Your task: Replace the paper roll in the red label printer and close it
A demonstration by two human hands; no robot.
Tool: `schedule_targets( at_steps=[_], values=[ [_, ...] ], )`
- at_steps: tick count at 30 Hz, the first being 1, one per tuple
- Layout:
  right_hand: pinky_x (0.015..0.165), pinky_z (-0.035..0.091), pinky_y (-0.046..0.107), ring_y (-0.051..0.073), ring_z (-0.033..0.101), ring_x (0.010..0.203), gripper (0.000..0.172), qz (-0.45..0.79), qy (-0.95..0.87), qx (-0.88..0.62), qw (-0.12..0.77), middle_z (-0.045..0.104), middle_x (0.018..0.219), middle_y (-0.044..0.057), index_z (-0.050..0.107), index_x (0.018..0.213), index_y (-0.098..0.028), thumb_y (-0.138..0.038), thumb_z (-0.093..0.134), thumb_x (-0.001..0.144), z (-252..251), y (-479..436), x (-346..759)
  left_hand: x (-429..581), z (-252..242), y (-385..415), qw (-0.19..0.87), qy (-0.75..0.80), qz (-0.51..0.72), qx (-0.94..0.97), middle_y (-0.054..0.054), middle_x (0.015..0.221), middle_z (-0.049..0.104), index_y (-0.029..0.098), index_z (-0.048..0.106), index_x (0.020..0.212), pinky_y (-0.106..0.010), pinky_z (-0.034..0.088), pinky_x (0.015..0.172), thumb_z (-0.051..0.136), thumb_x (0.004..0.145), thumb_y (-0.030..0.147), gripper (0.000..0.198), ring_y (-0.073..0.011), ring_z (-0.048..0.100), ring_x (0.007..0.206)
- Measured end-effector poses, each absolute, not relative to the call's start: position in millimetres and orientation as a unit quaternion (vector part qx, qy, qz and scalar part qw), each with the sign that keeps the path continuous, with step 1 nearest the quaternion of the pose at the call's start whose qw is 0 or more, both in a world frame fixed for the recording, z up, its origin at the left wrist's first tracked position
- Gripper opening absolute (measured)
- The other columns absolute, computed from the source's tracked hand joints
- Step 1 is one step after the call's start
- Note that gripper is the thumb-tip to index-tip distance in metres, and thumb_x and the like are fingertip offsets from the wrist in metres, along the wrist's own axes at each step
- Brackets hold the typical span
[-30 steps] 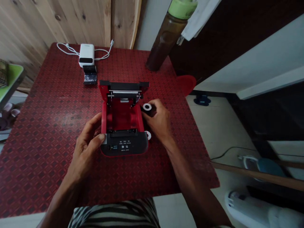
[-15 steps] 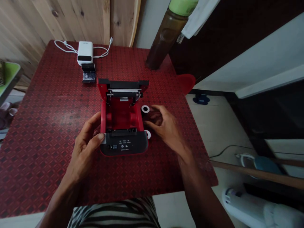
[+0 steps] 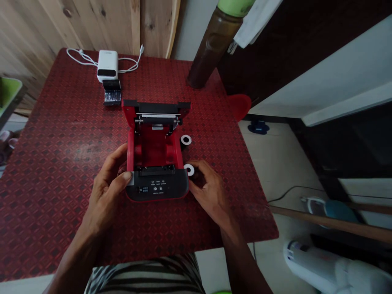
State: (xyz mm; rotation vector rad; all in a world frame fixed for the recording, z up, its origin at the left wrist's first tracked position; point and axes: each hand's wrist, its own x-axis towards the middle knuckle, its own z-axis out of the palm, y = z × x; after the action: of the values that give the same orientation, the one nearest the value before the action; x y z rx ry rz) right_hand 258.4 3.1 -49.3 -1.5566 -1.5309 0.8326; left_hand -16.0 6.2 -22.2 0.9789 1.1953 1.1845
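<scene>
A red and black label printer [image 3: 157, 183] stands on the table with its lid raised and its red inner bay bare. My left hand [image 3: 108, 183] grips the printer's left side, thumb on the front left corner of the black panel and fingers along the outer wall. Against the printer's right side are two small rolls with white ends and black cores. My right hand [image 3: 210, 188] has its fingers and thumb closed around the nearer roll [image 3: 189, 170], which still touches or nearly touches the printer. Farther back stands the other roll [image 3: 186, 140], apart from my hand.
Behind the printer lie a white power bank [image 3: 108, 65] with white cables and a small black folded item [image 3: 112, 93]. A tall brown bottle [image 3: 206, 49] with a green lid rises at the back right. The red patterned table [image 3: 61, 183] ends at the right above the floor.
My right hand has moved toward me, from beside the farther roll to the nearer one, and closed around it. My left hand keeps its hold on the printer.
</scene>
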Motion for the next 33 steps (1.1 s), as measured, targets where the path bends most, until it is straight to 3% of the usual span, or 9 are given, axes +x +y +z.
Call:
schedule_targets(
  at_steps=[7, 10, 14, 17, 22, 25, 29, 33],
  values=[
    [0.097, 0.064, 0.037, 0.021, 0.077, 0.105, 0.030, 0.448, -0.488, -0.572, 0.483, 0.080, 0.119, 0.002, 0.078, 0.121, -0.033, -0.040, 0.091, 0.095, -5, -9, 287, -13, -14, 5, 0.560, 0.515, 0.502, 0.413, 0.000, 0.168, 0.073, 0.040, 0.075, 0.158, -0.063, 0.048, 0.139, 0.083, 0.105, 0.048, 0.055, -0.0402, 0.062, 0.162],
    [0.091, 0.063, 0.034, 0.019, 0.073, 0.094, 0.031, 0.541, -0.486, -0.485, 0.485, 0.080, 0.112, 0.000, 0.081, 0.125, -0.036, -0.044, 0.092, 0.098, 19, -5, 284, -12, -13, 5, 0.556, 0.520, 0.494, 0.420, -0.002, 0.170, 0.071, 0.038, 0.073, 0.160, -0.063, 0.049, 0.138, 0.080, 0.106, 0.048, 0.055, -0.0404, 0.062, 0.163],
    [0.081, 0.063, 0.034, 0.022, 0.075, 0.095, 0.027, 0.584, -0.536, -0.423, 0.440, 0.081, 0.106, 0.002, 0.084, 0.121, -0.033, -0.052, 0.088, 0.101, 45, 12, 267, -13, -13, 5, 0.554, 0.517, 0.488, 0.433, -0.007, 0.172, 0.069, 0.033, 0.071, 0.160, -0.064, 0.052, 0.135, 0.080, 0.105, 0.050, 0.058, -0.0421, 0.062, 0.163],
    [0.081, 0.064, 0.034, 0.021, 0.078, 0.092, 0.026, 0.487, -0.639, -0.476, 0.357, 0.084, 0.107, 0.001, 0.084, 0.123, -0.032, -0.045, 0.088, 0.102, 63, 27, 253, -12, -12, 5, 0.564, 0.510, 0.491, 0.425, -0.010, 0.172, 0.069, 0.030, 0.070, 0.161, -0.062, 0.054, 0.133, 0.081, 0.104, 0.051, 0.061, -0.0417, 0.064, 0.161],
    [0.106, 0.067, 0.046, 0.028, 0.083, 0.116, 0.023, 0.259, -0.800, -0.488, 0.233, 0.088, 0.124, 0.004, 0.083, 0.129, -0.030, -0.024, 0.080, 0.106, 70, 55, 224, -12, -9, 6, 0.580, 0.504, 0.490, 0.411, -0.011, 0.171, 0.069, 0.028, 0.068, 0.161, -0.059, 0.058, 0.128, 0.081, 0.104, 0.052, 0.063, -0.0398, 0.066, 0.157],
    [0.103, 0.066, 0.048, 0.030, 0.082, 0.114, 0.022, 0.178, -0.841, -0.489, 0.147, 0.087, 0.119, 0.007, 0.082, 0.121, -0.026, -0.012, 0.074, 0.106, 61, 68, 204, -13, -10, 7, 0.579, 0.494, 0.498, 0.414, -0.011, 0.167, 0.072, 0.029, 0.069, 0.159, -0.059, 0.058, 0.128, 0.081, 0.103, 0.050, 0.061, -0.0384, 0.068, 0.154],
    [0.099, 0.065, 0.050, 0.034, 0.081, 0.112, 0.020, 0.128, -0.855, -0.502, 0.037, 0.085, 0.116, 0.012, 0.080, 0.119, -0.021, -0.009, 0.071, 0.106, 57, 77, 187, -13, -10, 6, 0.578, 0.500, 0.493, 0.416, -0.011, 0.165, 0.072, 0.029, 0.070, 0.158, -0.058, 0.056, 0.129, 0.080, 0.104, 0.049, 0.059, -0.0379, 0.068, 0.153],
    [0.096, 0.065, 0.051, 0.036, 0.081, 0.110, 0.020, 0.103, -0.864, -0.493, -0.001, 0.084, 0.115, 0.015, 0.079, 0.118, -0.019, -0.008, 0.069, 0.105, 63, 75, 182, -12, -10, 4, 0.579, 0.507, 0.491, 0.409, -0.011, 0.166, 0.070, 0.029, 0.069, 0.158, -0.056, 0.052, 0.132, 0.080, 0.104, 0.050, 0.059, -0.0379, 0.063, 0.159]
  ],
)
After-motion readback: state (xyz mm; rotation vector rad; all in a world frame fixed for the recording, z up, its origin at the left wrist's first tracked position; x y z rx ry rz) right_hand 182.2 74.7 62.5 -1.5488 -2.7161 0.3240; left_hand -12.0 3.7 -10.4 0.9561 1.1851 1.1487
